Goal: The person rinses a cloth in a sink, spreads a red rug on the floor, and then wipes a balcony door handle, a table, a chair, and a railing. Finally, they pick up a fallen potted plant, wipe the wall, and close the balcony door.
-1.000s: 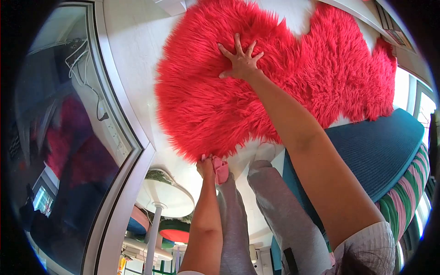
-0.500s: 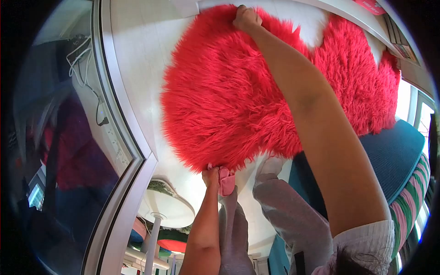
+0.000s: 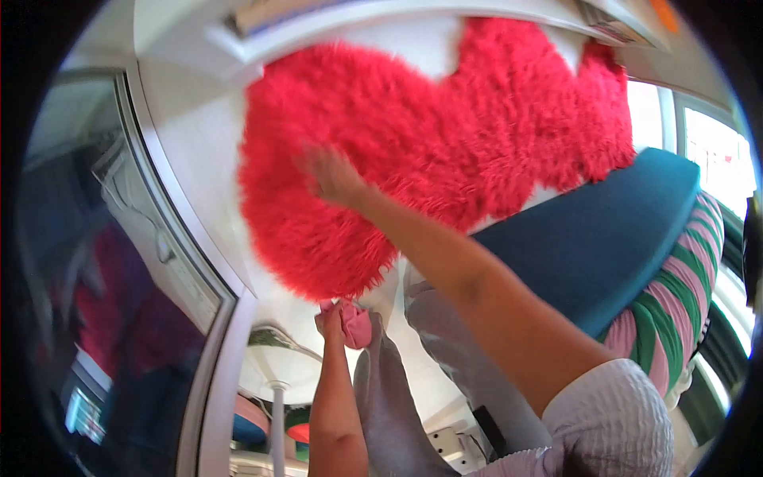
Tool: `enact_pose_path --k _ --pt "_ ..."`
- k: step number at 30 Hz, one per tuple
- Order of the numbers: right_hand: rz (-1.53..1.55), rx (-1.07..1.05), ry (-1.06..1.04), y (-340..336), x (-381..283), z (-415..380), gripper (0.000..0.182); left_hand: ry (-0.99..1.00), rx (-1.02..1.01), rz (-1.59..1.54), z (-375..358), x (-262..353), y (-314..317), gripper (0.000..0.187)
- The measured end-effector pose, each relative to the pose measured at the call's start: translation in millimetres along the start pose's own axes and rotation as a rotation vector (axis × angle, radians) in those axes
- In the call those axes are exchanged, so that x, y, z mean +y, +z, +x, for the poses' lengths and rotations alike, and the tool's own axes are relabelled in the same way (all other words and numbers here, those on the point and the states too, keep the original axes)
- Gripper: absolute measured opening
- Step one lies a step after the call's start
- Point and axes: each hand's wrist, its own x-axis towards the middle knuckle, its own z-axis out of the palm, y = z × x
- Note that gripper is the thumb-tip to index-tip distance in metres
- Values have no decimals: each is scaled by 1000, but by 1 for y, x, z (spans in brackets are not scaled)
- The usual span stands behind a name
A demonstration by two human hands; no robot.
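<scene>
Your right hand [image 3: 332, 176] lies flat and open on the fluffy red rug [image 3: 413, 151] to smooth it, while your left hand [image 3: 332, 322] pinches a pink cloth [image 3: 355, 324] at the rug's near edge.

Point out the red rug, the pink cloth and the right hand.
red rug [image 3: 445, 135]: head view, middle of the pile.
pink cloth [image 3: 355, 324]: head view, bunched part in the left hand.
right hand [image 3: 332, 176]: head view, back of the hand.
</scene>
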Motion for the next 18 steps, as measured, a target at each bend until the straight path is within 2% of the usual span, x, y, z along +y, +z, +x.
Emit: enact_pose_path --k 1,2,3,4,5,6,7,8,9,10,11,12,13,15,17,18 --pt "200 -381 130 3 7 -44 35 -1 -20 78 -25 19 -4 28" --pt "180 -812 87 -23 2 -69 26 2 -36 161 -51 40 -9 30" --pt "345 -725 73 -32 5 -122 21 105 26 385 -96 72 -6 30" --pt "400 -620 259 -63 -4 -165 20 226 98 595 -141 105 3 31" --pt "429 -564 400 -144 -26 -183 19 258 72 656 -166 127 6 30" --pt "388 -480 428 -154 -21 -229 17 290 45 731 -186 147 4 28" --pt "487 -412 342 -184 -14 -259 17 352 -38 633 -209 168 9 28" --pt "499 -364 384 -258 -22 -266 16 403 -127 546 -235 186 16 27" --pt "432 -497 551 -303 -19 -281 18 429 -230 347 -263 207 28 21" --pt "327 -518 512 -330 1 -298 19 482 -275 364 -299 236 52 21" --pt "233 -545 481 -348 14 -313 20 424 -309 175 -346 265 70 18" --pt "295 -451 665 -400 9 -313 21 352 -339 -2 -386 293 80 15" --pt "357 -350 845 -457 20 -315 23 362 -394 -17 -413 315 95 11" --pt "107 -211 862 -512 55 -323 24 385 -481 23 -468 353 124 11" --pt "181 211 998 -566 78 -324 22 426 -611 72 -517 387 159 13" --pt "182 255 1017 -603 81 -321 22 446 -644 98 -526 396 180 13"
